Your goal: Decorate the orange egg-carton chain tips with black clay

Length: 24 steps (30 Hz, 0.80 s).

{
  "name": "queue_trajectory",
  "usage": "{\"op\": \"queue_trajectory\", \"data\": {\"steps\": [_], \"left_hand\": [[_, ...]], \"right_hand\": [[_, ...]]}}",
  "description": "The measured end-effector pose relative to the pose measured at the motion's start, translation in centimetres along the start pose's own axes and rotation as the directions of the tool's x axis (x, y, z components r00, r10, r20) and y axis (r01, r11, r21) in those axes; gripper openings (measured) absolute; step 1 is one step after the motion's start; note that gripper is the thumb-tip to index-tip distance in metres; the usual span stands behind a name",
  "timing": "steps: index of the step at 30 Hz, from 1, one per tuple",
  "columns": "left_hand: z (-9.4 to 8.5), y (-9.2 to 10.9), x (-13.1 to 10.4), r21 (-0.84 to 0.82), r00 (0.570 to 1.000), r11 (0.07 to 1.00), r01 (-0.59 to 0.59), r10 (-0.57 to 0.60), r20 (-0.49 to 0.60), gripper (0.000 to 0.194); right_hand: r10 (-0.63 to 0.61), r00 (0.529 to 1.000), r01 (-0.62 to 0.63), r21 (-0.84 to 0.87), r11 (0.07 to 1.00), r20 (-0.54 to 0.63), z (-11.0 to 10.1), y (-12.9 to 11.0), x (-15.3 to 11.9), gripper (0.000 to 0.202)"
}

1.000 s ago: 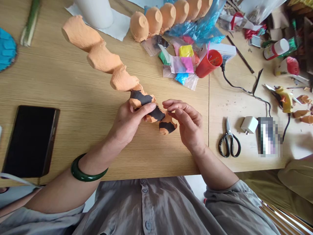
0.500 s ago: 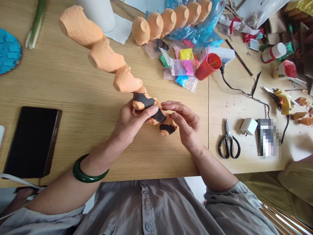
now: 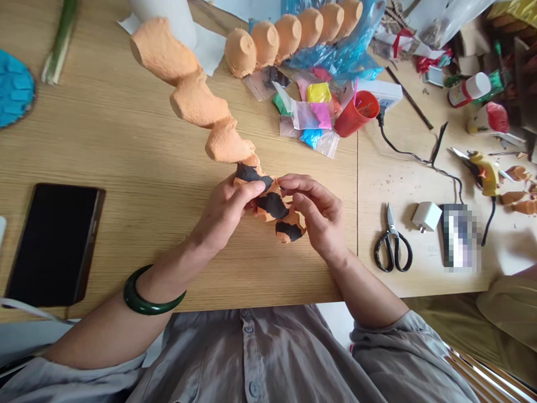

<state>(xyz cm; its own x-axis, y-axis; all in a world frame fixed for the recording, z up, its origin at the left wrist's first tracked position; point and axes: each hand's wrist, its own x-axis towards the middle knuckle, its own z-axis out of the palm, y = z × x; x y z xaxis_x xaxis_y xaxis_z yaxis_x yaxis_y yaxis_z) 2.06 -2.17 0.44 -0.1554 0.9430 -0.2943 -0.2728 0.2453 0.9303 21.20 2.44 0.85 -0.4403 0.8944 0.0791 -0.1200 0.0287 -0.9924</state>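
Observation:
A long, lumpy orange piece (image 3: 199,101) slants from the upper left down to the middle of the head view. Black patches (image 3: 272,206) cover parts of its narrower lower end. My left hand (image 3: 224,210) is closed around that lower part, its thumb lying on top beside a black patch. On the other side, my right hand (image 3: 316,215) is at the right edge of the piece, fingers curved and slightly apart, with the fingertips close to its surface. Whether those fingertips touch the piece is hard to tell.
A row of orange egg-like lumps (image 3: 289,39), small bags of coloured clay (image 3: 319,92) and a red cup (image 3: 356,115) stand behind. Black-handled scissors (image 3: 392,240) and a white adapter (image 3: 427,216) lie right. A black tablet (image 3: 54,243) lies left.
The orange piece has shifted right and slightly down, and turned a little. My left thumb has moved back toward the left, uncovering more of the middle black patch. My right hand has hardly moved.

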Motion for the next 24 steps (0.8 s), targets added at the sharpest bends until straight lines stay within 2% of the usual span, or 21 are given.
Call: {"op": "queue_trajectory", "data": {"steps": [7, 11, 16, 21, 24], "left_hand": [[0.2, 0.4, 0.0, 0.098, 0.997, 0.995, 0.001, 0.006, -0.075, 0.033], [0.0, 0.4, 0.0, 0.090, 0.996, 0.996, -0.010, 0.017, -0.083, 0.032], [-0.6, 0.7, 0.5, 0.056, 0.983, 0.996, -0.071, 0.079, -0.164, 0.035], [-1.2, 1.2, 0.9, 0.055, 0.958, 0.981, -0.186, 0.194, -0.210, 0.035], [-1.3, 1.3, 0.8, 0.042, 0.958, 0.982, -0.182, 0.187, -0.217, 0.033]], "right_hand": [[0.027, 1.000, -0.026, -0.065, 0.998, 0.010, -0.1, 0.3, 0.0, 0.026], [0.021, 1.000, -0.021, -0.053, 0.998, -0.004, -0.2, 0.6, 0.1, 0.028], [0.053, 0.998, -0.054, -0.054, 0.997, -0.026, -0.2, 0.7, 0.1, 0.028], [0.029, 1.000, -0.029, -0.035, 0.999, 0.002, -0.1, 0.5, 0.0, 0.021], [0.074, 0.997, -0.074, -0.010, 0.997, 0.018, 0.1, 0.4, 0.0, 0.019]]}}
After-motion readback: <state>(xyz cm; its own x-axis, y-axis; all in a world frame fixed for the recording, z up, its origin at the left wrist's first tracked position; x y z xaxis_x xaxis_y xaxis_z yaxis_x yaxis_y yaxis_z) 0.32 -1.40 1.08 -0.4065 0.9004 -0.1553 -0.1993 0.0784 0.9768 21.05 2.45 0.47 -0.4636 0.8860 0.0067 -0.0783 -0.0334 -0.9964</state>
